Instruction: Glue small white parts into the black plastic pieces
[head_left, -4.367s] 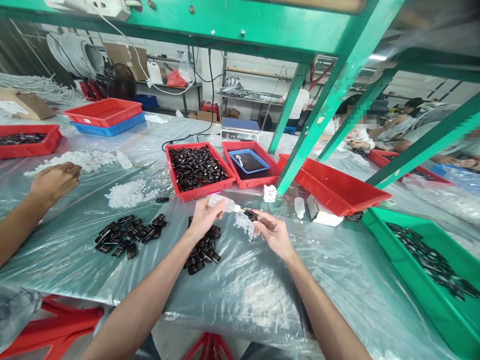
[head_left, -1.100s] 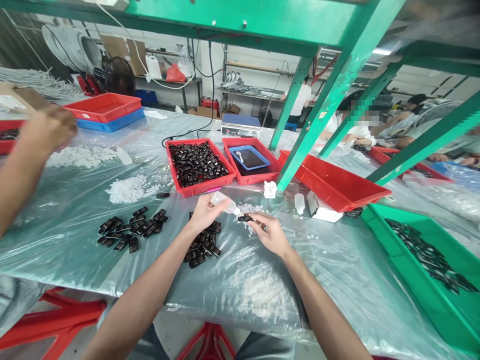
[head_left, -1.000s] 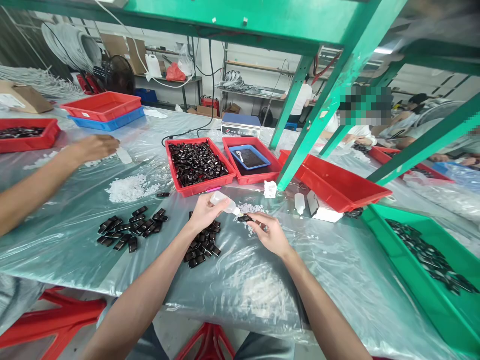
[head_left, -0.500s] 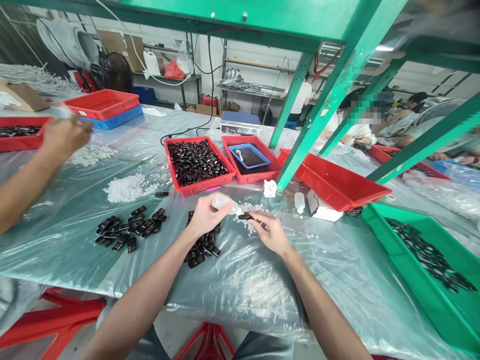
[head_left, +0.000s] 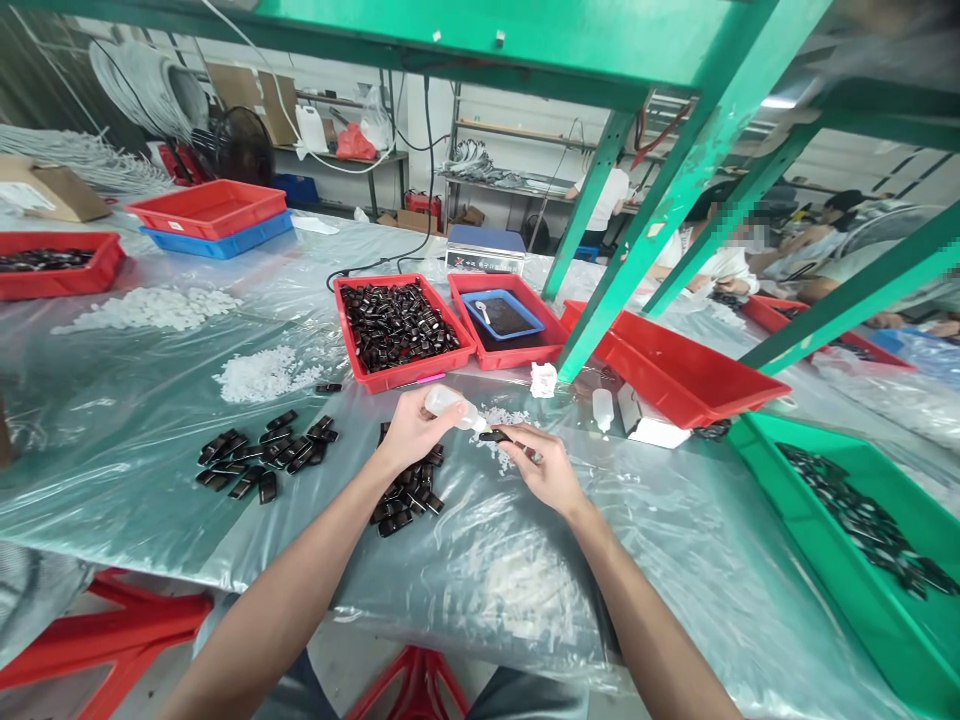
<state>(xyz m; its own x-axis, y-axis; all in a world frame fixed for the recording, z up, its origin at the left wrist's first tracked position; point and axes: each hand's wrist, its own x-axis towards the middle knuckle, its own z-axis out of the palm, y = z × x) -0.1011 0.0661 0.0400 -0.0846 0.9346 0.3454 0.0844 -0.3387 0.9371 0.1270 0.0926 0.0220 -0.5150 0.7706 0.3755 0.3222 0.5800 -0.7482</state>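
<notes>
My left hand is closed around a small translucent squeeze bottle, tilted with its nozzle down to the right. The nozzle tip meets or almost touches a small black plastic part, pinched between the fingers of my right hand. Small white pieces lie scattered on the plastic-covered table just behind that part. Beside my left wrist lies a pile of similar black parts, partly hidden by the forearm. Farther left is another loose group of black parts.
A red tray of black parts stands ahead, beside a red tray holding a blue tray. Green posts rise behind my right hand. A second bottle lies near an angled red tray. At right is a green bin.
The other person's arm at the left has drawn back almost out of view. My hands hold nearly the same pose; the view has shifted slightly.
</notes>
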